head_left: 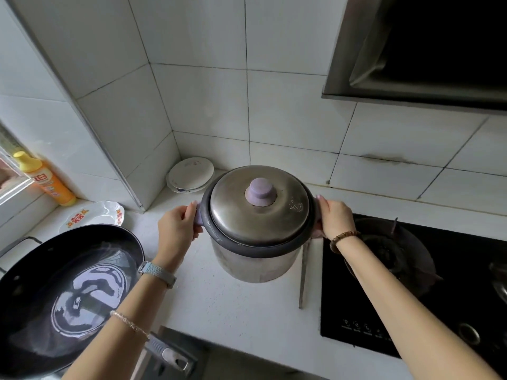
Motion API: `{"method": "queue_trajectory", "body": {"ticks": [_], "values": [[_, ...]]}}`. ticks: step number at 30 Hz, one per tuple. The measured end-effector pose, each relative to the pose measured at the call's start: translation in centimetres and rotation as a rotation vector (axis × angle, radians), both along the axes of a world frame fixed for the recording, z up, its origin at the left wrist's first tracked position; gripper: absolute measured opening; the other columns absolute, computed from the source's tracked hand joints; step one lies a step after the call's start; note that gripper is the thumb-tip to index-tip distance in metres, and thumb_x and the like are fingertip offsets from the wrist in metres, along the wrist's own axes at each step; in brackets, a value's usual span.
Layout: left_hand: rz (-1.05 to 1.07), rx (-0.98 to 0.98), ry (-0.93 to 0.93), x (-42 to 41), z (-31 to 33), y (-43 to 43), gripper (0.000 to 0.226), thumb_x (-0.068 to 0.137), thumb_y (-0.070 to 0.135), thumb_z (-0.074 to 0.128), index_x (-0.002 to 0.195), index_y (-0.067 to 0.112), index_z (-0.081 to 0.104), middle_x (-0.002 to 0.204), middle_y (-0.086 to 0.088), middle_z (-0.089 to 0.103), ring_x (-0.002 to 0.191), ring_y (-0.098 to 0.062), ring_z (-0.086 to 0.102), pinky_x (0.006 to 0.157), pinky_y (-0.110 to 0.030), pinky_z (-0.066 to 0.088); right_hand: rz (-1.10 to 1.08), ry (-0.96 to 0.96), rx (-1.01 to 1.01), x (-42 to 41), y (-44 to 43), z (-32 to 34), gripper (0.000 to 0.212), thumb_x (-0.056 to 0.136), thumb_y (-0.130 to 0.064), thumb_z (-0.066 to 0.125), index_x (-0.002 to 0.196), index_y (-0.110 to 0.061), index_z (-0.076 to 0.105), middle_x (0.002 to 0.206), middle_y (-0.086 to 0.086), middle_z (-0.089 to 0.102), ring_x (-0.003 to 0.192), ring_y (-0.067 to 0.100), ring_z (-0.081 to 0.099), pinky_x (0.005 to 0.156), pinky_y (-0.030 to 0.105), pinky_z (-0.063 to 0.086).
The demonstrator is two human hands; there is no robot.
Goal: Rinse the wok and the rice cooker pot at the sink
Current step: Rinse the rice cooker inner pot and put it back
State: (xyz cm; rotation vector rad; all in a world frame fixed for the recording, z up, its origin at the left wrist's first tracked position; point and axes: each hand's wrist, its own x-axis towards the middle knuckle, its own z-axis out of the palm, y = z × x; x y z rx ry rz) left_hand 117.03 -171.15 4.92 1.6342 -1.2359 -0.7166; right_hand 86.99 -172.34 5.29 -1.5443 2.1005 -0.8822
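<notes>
A steel rice cooker pot (pixel 256 263) with a dark rim and a metal lid with a lilac knob (pixel 260 192) is at the middle of the white counter (pixel 241 311). My left hand (pixel 177 224) grips its lilac left handle. My right hand (pixel 336 216) grips the handle on the right side. I cannot tell whether the pot rests on the counter or is just above it. A black wok (pixel 63 292) holding shallow water lies at the lower left, under my left forearm.
A black gas hob (pixel 411 283) with a burner lies to the right, a range hood (pixel 425 50) above it. Stacked plates (pixel 190 174) lean in the tiled corner. A patterned dish (pixel 93 215) and an orange detergent bottle (pixel 45 179) stand at the left.
</notes>
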Motion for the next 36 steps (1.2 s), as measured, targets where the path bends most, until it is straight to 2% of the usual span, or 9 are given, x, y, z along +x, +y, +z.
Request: {"method": "queue_trajectory", "body": {"ticks": [5,8,11,17,23,27,30,33,36], "values": [[-0.076,-0.035,0.067,-1.3,1.8,1.4,0.047,0.101,0.03,0.049,0.058,0.009,0.054,0.045,-0.001,0.053,0.035,-0.006,0.041,0.039,-0.018,0.035,-0.069,-0.025,-0.042,-1.7,3.5,1.7,0.054,0.103,-0.034,0.035,0.065,-0.004,0.058,0.068,0.016,0.057,0.071,0.027,0.056,0.066,0.031,0.038],[-0.129,-0.075,0.054,-2.5,2.7,2.0,0.048,0.101,0.027,0.049,0.056,0.01,0.054,0.042,0.001,0.052,0.033,-0.005,0.039,0.038,-0.016,0.034,-0.122,-0.032,-0.059,-2.7,5.8,2.4,0.054,0.104,-0.034,0.033,0.07,-0.002,0.061,0.063,0.011,0.056,0.069,0.026,0.054,0.065,0.028,0.034],[-0.195,-0.091,0.055,-4.1,3.4,2.5,0.049,0.1,0.025,0.049,0.054,0.011,0.053,0.043,-0.001,0.051,0.032,-0.004,0.039,0.037,-0.015,0.033,-0.186,-0.027,-0.075,-4.0,8.3,3.0,0.059,0.104,-0.034,0.032,0.056,-0.008,0.054,0.051,0.003,0.051,0.055,0.018,0.05,0.064,0.026,0.032],[-0.341,-0.075,0.077,-8.6,3.7,3.4,0.047,0.1,0.024,0.049,0.056,0.009,0.053,0.04,0.002,0.051,0.032,-0.004,0.039,0.036,-0.016,0.033,-0.328,-0.061,-0.064,-7.9,13.3,3.2,0.059,0.103,-0.04,0.031,0.054,-0.014,0.051,0.051,0.005,0.054,0.056,0.026,0.057,0.071,0.037,0.052],[-0.521,-0.053,0.086,-14.8,3.6,4.8,0.05,0.101,0.025,0.047,0.054,0.009,0.049,0.037,0.005,0.049,0.034,-0.007,0.037,0.039,-0.017,0.033,-0.438,-0.077,-0.117,-12.9,19.2,3.4,0.063,0.103,-0.037,0.033,0.047,-0.013,0.048,0.029,-0.002,0.046,0.03,0.007,0.047,0.056,0.028,0.041],[-0.642,-0.064,0.085,-20.2,3.7,6.6,0.051,0.101,0.026,0.046,0.053,0.01,0.048,0.037,0.004,0.047,0.036,-0.008,0.037,0.04,-0.019,0.034,-0.534,-0.076,-0.133,-16.5,24.0,3.3,0.066,0.104,-0.035,0.032,0.044,-0.012,0.048,0.026,-0.005,0.044,0.026,0.006,0.045,0.043,0.017,0.037],[-0.725,-0.045,0.102,-24.5,3.6,8.4,0.051,0.1,0.03,0.047,0.053,0.011,0.047,0.037,0.004,0.044,0.038,-0.014,0.038,0.045,-0.029,0.041,-0.604,-0.067,-0.147,-19.4,28.0,3.5,0.064,0.104,-0.034,0.033,0.046,-0.013,0.049,0.027,-0.006,0.044,0.027,0.004,0.046,0.041,0.015,0.034],[-0.795,-0.011,0.122,-28.8,3.4,10.6,0.05,0.101,0.032,0.047,0.054,0.014,0.047,0.037,0.004,0.043,0.038,-0.017,0.036,0.047,-0.027,0.032,-0.681,-0.072,-0.131,-22.4,32.1,3.7,0.061,0.104,-0.035,0.033,0.05,-0.013,0.05,0.028,-0.007,0.045,0.028,0.002,0.047,0.036,0.012,0.033],[-0.843,-0.032,0.095,-33.3,3.5,13.3,0.05,0.101,0.032,0.048,0.055,0.013,0.048,0.038,0.004,0.046,0.039,-0.015,0.04,0.048,-0.029,0.035,-0.746,-0.073,-0.118,-25.2,36.1,4.1,0.061,0.104,-0.036,0.031,0.051,-0.012,0.05,0.029,-0.004,0.044,0.028,0.001,0.047,0.032,0.01,0.03]]}}
